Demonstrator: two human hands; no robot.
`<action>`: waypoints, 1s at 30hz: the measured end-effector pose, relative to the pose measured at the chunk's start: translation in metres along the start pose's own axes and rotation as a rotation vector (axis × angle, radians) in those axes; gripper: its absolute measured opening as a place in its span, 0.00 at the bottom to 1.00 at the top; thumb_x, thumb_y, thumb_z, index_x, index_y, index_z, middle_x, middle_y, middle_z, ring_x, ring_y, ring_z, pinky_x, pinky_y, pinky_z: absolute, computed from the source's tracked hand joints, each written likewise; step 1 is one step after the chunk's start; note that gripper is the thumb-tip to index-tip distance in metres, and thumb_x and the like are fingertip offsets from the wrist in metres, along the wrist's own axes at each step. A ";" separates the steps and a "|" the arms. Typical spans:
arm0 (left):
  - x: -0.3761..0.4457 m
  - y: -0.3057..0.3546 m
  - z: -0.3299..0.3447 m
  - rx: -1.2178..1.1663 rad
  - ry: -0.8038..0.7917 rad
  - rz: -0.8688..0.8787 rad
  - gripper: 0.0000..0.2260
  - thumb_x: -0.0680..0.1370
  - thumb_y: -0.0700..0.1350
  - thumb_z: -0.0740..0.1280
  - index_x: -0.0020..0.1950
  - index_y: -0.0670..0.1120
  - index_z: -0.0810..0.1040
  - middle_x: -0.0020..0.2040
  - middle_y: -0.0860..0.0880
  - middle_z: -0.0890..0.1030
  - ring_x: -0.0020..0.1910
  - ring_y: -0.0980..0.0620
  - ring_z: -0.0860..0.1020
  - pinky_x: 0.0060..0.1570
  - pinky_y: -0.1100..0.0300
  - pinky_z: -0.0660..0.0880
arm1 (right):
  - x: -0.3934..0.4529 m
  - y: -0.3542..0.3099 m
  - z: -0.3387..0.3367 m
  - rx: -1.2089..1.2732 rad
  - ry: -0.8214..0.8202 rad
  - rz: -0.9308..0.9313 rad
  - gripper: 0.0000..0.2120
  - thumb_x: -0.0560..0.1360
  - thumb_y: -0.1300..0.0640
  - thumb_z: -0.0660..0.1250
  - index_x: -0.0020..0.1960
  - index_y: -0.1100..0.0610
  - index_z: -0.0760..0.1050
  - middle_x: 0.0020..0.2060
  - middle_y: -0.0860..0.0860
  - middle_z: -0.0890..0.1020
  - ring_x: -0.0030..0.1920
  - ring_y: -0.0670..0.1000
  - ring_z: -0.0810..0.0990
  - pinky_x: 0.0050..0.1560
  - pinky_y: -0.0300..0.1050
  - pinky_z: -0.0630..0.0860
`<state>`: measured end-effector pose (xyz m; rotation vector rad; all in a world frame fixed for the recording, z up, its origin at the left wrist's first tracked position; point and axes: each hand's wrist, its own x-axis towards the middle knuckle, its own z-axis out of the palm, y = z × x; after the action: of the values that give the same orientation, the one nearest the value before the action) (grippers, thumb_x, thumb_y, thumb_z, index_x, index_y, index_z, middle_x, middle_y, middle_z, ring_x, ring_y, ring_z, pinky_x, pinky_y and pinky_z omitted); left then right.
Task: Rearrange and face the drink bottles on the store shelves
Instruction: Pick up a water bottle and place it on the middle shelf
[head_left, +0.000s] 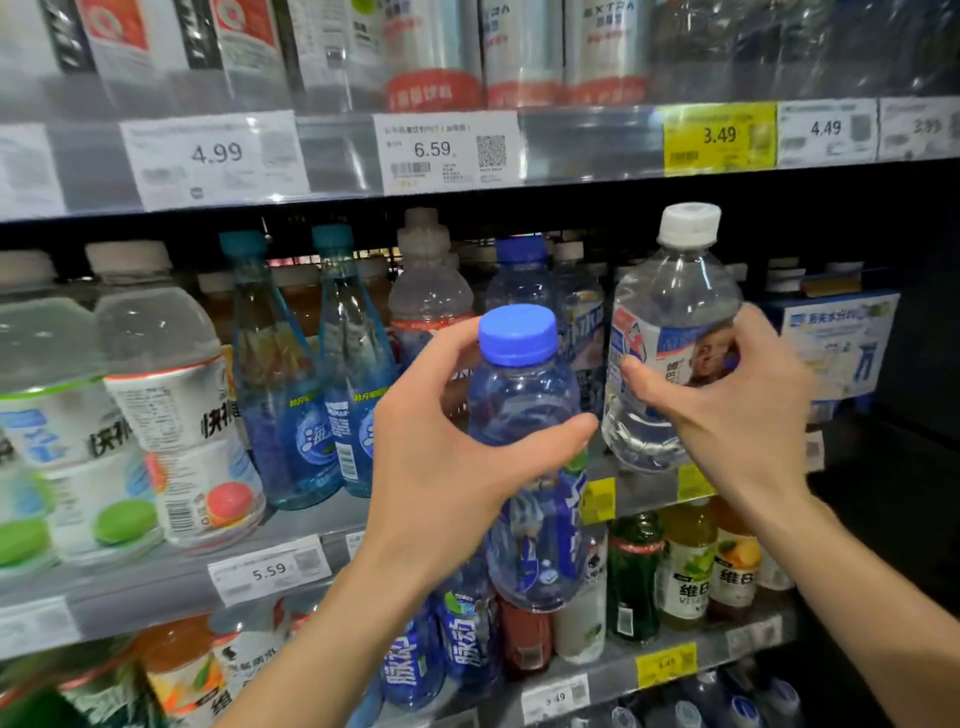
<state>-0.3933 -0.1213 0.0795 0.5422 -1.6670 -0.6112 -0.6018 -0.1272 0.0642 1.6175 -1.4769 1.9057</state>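
Note:
My left hand (452, 457) grips a clear blue bottle with a blue cap (524, 395), held upright in front of the middle shelf (291, 525). Fingers and thumb wrap round its upper body. My right hand (727, 405) holds a clear bottle with a white cap (670, 291) by its labelled middle, slightly tilted, just right of the blue bottle and above the shelf edge. Both bottles are off the shelf surface as far as I can tell.
The middle shelf holds white-label bottles (171, 415) at left, two tall teal-capped bottles (291, 374), and more clear bottles behind. A blue-and-white carton (836, 343) stands at right. Price tags (447, 150) line the upper shelf. Below are juice bottles (685, 566) and blue bottles (457, 649).

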 end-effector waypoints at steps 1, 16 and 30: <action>0.000 -0.001 -0.003 0.001 0.004 -0.007 0.27 0.64 0.44 0.82 0.61 0.49 0.79 0.50 0.57 0.85 0.49 0.58 0.84 0.47 0.67 0.78 | 0.000 0.002 0.004 0.008 0.009 0.011 0.18 0.66 0.46 0.77 0.50 0.52 0.75 0.37 0.36 0.75 0.39 0.30 0.76 0.38 0.24 0.68; 0.000 -0.003 -0.017 0.006 0.007 -0.077 0.26 0.65 0.43 0.82 0.61 0.49 0.79 0.51 0.57 0.85 0.50 0.60 0.83 0.48 0.67 0.78 | 0.017 0.019 0.050 -0.167 -0.012 0.140 0.29 0.64 0.30 0.70 0.42 0.58 0.75 0.44 0.54 0.76 0.42 0.42 0.64 0.41 0.25 0.63; -0.003 0.000 -0.036 0.006 0.018 -0.096 0.25 0.65 0.42 0.82 0.60 0.50 0.80 0.51 0.58 0.85 0.50 0.59 0.83 0.46 0.68 0.77 | 0.001 0.015 0.051 -0.089 -0.021 0.296 0.39 0.65 0.42 0.79 0.69 0.54 0.68 0.54 0.48 0.78 0.56 0.51 0.77 0.53 0.44 0.70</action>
<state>-0.3571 -0.1230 0.0829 0.6332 -1.6335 -0.6686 -0.5817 -0.1750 0.0509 1.4510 -1.8710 1.9396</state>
